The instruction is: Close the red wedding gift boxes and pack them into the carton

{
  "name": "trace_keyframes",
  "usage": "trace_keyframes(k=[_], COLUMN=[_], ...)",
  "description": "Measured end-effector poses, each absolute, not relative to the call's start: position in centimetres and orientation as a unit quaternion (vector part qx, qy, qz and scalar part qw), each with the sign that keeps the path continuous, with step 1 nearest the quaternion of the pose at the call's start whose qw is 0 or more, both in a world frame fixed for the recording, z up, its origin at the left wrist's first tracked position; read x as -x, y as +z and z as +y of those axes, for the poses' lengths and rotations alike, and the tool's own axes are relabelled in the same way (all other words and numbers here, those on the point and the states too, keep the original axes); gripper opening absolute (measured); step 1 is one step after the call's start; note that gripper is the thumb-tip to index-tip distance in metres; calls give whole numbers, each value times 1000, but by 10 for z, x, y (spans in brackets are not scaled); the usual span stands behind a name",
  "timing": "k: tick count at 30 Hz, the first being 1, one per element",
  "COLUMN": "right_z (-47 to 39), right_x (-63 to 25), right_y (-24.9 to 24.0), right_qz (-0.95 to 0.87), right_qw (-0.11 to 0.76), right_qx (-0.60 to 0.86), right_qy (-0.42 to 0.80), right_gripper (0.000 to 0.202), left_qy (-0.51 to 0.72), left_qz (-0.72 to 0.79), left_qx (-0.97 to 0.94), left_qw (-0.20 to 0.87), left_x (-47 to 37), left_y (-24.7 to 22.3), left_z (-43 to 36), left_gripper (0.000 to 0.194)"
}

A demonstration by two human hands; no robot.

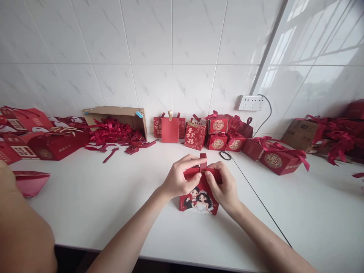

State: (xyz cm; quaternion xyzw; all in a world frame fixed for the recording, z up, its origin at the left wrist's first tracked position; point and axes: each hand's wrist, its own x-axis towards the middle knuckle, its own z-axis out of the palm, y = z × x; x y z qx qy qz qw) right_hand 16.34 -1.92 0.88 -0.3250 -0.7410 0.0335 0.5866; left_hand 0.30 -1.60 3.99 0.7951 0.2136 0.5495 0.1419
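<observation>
A red gift box (pixel 199 203) with a cartoon bride and groom on its front stands upright on the white table. My left hand (pixel 183 176) pinches its top edge from the left, the index finger lying across a dark red strap (pixel 203 161) that loops up from the top. From the right, my right hand (pixel 224 184) grips the same top edge, its thumb pressed beside the strap. Both thumbs nearly meet at the middle of the front. The strap's lower end is partly hidden by my fingers.
Behind stand red boxes (pixel 194 136) along the tiled wall. A cardboard box (pixel 119 110) spills red ribbons at the back left. A black ring (pixel 225 155) lies near the seam. Ribboned boxes (pixel 284 161) are on the right. Another person's arm (pixel 25 231) reaches in at left.
</observation>
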Motion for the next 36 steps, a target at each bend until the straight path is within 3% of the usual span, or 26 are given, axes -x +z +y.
trace_keyframes(k=[36], right_z=[-19], right_x=[-162], right_y=[10], right_qz=[-742], right_qw=[583], right_qx=[329], right_qy=[45], right_gripper=[4], left_qy=[538], left_qz=[221], left_qx=[-801], left_qw=[142], left_x=[-1], left_y=[40], left_z=[-16], left_gripper=[33])
